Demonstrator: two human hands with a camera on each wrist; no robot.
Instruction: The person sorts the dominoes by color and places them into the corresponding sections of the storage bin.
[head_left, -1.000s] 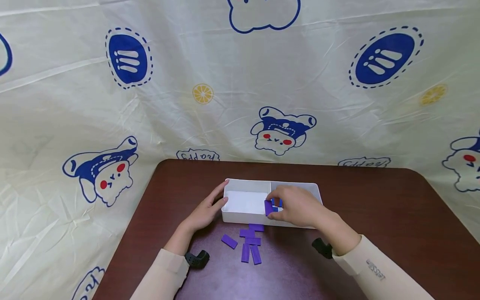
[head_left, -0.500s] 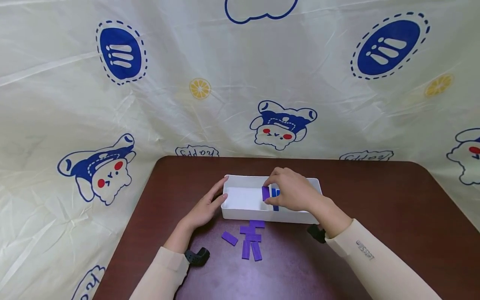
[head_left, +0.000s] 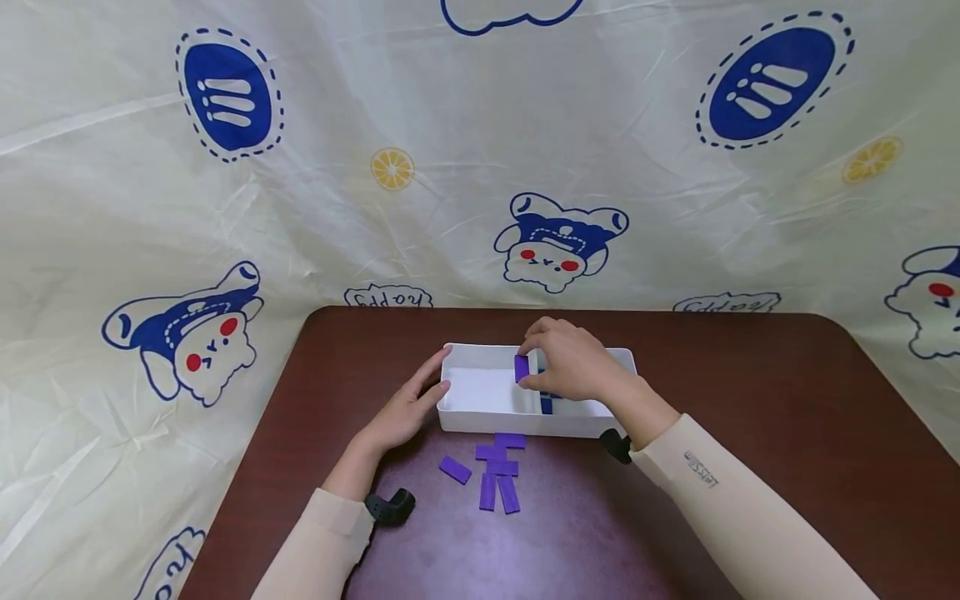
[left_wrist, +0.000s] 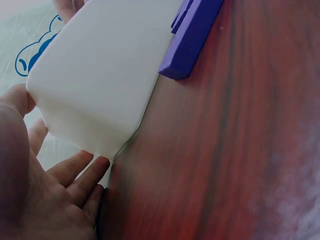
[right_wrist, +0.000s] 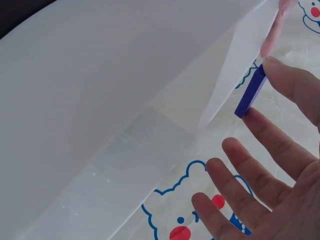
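A white two-compartment box (head_left: 480,421) stands on the table. My right hand (head_left: 573,364) is over the box, near its divider, pinching a purple block (head_left: 521,369) between thumb and index finger. In the right wrist view the pinched purple block (right_wrist: 250,92) shows edge-on, with the other fingers spread. My left hand (head_left: 401,414) rests against the box's left end, its fingers fairly straight; in the left wrist view they touch the white end wall (left_wrist: 85,125). Dark blue pieces (head_left: 547,405) lie beside the divider in the right compartment, partly hidden by the right hand.
Several flat purple blocks (head_left: 502,468) lie on the brown table (head_left: 360,333) in front of the box, one set apart to the left (head_left: 455,469). A printed white cloth (head_left: 450,100) hangs behind the table. Each wrist wears a black device (head_left: 392,507).
My right hand, with the purple block, has shifted slightly up and leftward, from over the divider to the left compartment's right edge. The left hand stays at the box's end.
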